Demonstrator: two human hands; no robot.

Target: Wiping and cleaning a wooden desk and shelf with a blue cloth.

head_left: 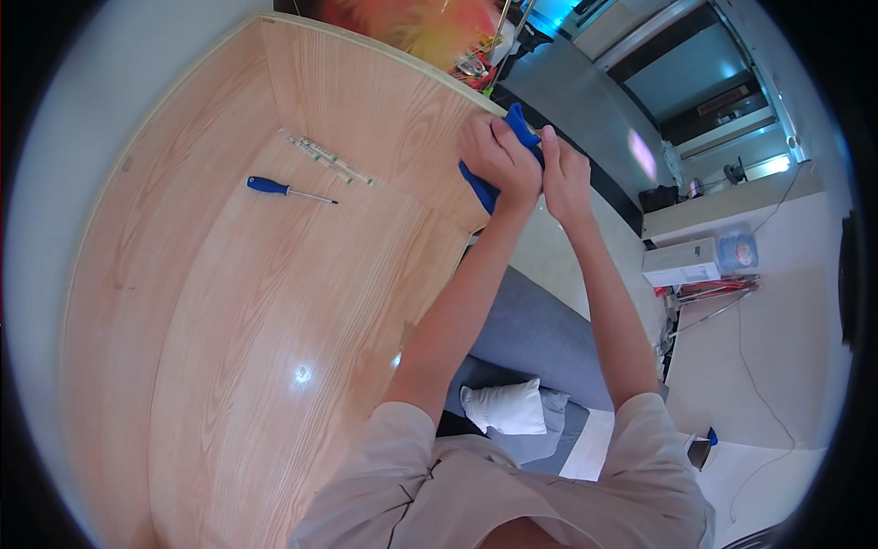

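A blue cloth [479,187] is bunched between my two hands beside the far right end of a wooden surface. My left hand [501,157] is closed round it, with cloth sticking out above and below the fingers. Pressed close against it, my right hand [565,176] is also closed on the cloth, its thumb pointing up. Most of the cloth is hidden inside the hands. To the left, a screwdriver [268,185] with a blue handle lies on the wood-grain surface [274,293]. Beside it are several thin whitish strips with green marks [327,159], too small to name.
A raised wooden panel [366,82] borders the surface at the far side. Beyond it are red and yellow feathery decorations [430,32]. A grey sofa [540,320] with a white pillow [505,406] stands below my arms. At right are a white box [681,263] and a blue water jug [737,249].
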